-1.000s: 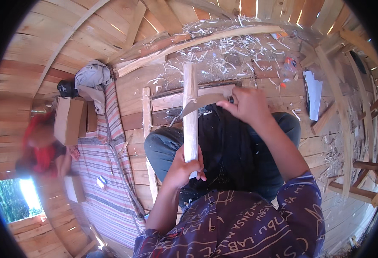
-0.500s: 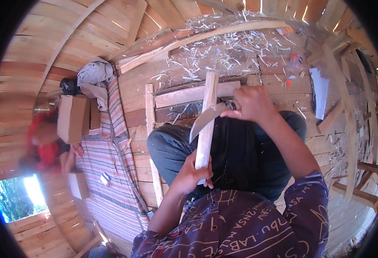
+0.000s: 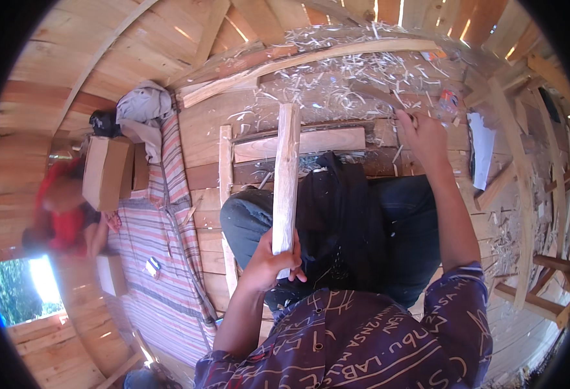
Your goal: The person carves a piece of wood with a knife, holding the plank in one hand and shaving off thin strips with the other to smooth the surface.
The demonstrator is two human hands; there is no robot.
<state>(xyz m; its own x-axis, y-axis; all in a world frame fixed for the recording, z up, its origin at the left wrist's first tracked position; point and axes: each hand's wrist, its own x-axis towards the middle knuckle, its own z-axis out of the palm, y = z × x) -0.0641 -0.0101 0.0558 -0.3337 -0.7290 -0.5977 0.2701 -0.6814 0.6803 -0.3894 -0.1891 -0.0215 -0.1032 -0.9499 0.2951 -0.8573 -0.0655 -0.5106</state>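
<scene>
My left hand is wrapped round the lower end of a pale, squared wooden stick. The stick stands over my lap, its far end pointing away from me. Out to the right and farther off, my right hand grips a knife by its handle, which my fingers mostly cover. Its blade points away to the left, smeared by motion, and is apart from the stick. A black cloth lies over my lap between my bent legs.
Wood shavings litter the plank floor ahead, beside a long board. At the left lie a striped mat and a cardboard box, near another person in red. A white sheet and a wooden frame are on the right.
My right hand has swung the knife off the stick, away from me and to the right. My left hand and the stick have shifted slightly left, the stick now more upright.
</scene>
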